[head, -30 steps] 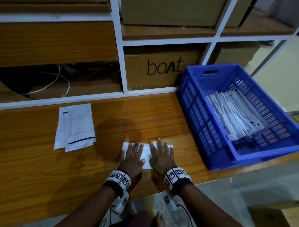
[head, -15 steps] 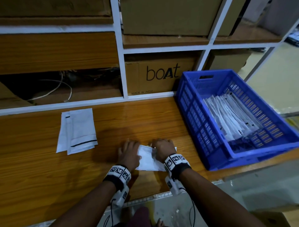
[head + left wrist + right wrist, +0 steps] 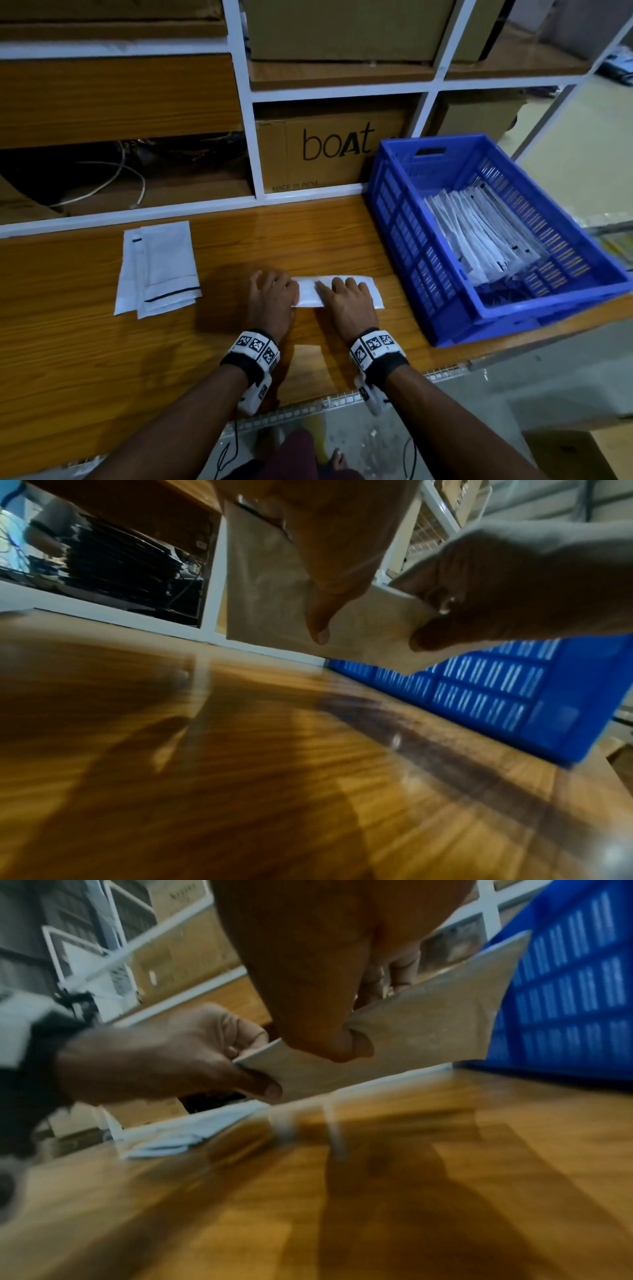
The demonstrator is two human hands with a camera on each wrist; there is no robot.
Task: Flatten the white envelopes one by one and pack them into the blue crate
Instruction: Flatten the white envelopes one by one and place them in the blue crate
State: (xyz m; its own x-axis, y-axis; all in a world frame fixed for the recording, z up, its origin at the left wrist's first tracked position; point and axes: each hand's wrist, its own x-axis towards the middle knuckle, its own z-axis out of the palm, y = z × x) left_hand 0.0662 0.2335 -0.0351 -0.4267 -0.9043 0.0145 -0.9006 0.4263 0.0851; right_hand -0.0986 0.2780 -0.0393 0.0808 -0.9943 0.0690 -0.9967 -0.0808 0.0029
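A storeroom or warehouse packing bench: behind the wooden worktop (image 3: 308, 236) stands white-framed shelving (image 3: 239, 102) holding cardboard cartons (image 3: 329, 150), one printed "boAt", and loose cables (image 3: 113, 178)

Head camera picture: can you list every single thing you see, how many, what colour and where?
Envelope in hand: one, white, lifted just off the table, front centre.
Envelope pile: a few, white with dark stripes, flat on the table, left.
Crate: one, blue, right end of the table.
Packed envelopes: many, white, leaning in a row inside the crate.
Table: one, brown wood.
Shelf frame: white, behind the table.
boAt carton: one, brown, in the shelf.
Cables: white, left shelf bay.
Left hand: pinches the envelope's left end.
Right hand: pinches its right part.
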